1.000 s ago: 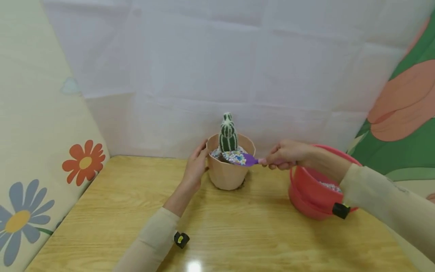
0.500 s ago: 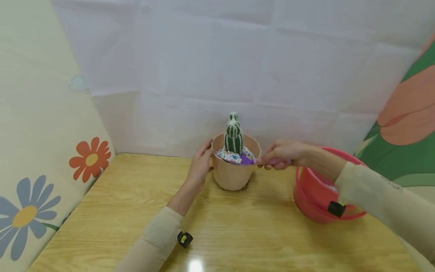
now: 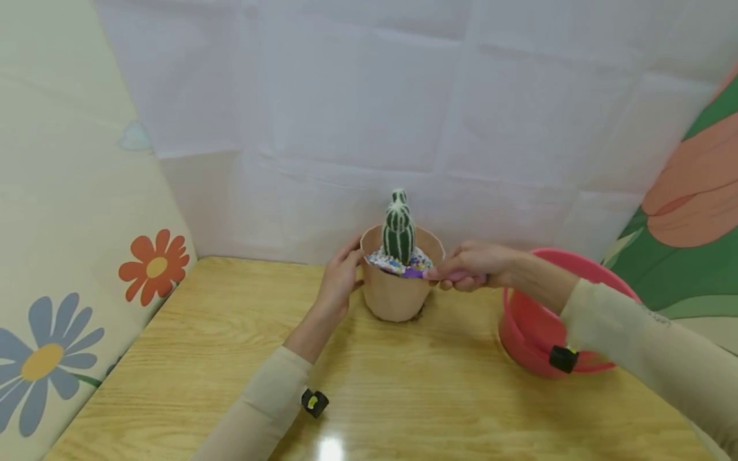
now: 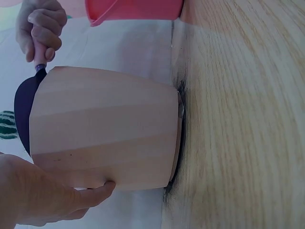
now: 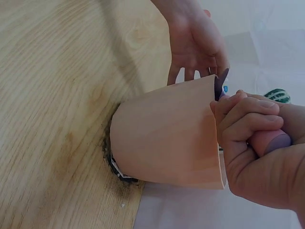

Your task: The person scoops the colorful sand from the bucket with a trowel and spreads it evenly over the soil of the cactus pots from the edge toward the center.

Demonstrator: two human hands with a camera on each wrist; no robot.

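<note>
In the head view my right hand (image 3: 467, 266) grips the pink handle of a small trowel (image 3: 412, 273) with a purple blade. Its blade lies over the near rim of a peach plant pot (image 3: 394, 298), tilted on edge in the left wrist view. White and coloured pebbles (image 3: 383, 261) lie in the pot around a green and white striped cactus (image 3: 399, 237), which stands upright. Against the pot's left side rests my left hand (image 3: 339, 282), fingers extended along the wall. The right wrist view shows those fingers (image 5: 189, 74) spread and mostly straight.
A red bucket (image 3: 521, 326) stands to the right, partly behind my right forearm. Dark crumbs (image 5: 125, 177) ring the pot's base on the wooden table (image 3: 369, 384). White cloth (image 3: 346, 128) hangs behind, close to the pot.
The trowel, heaped with pebbles a second ago, has moved into the pot and tipped; pebbles now lie around the cactus. My left hand has stayed at the pot.
</note>
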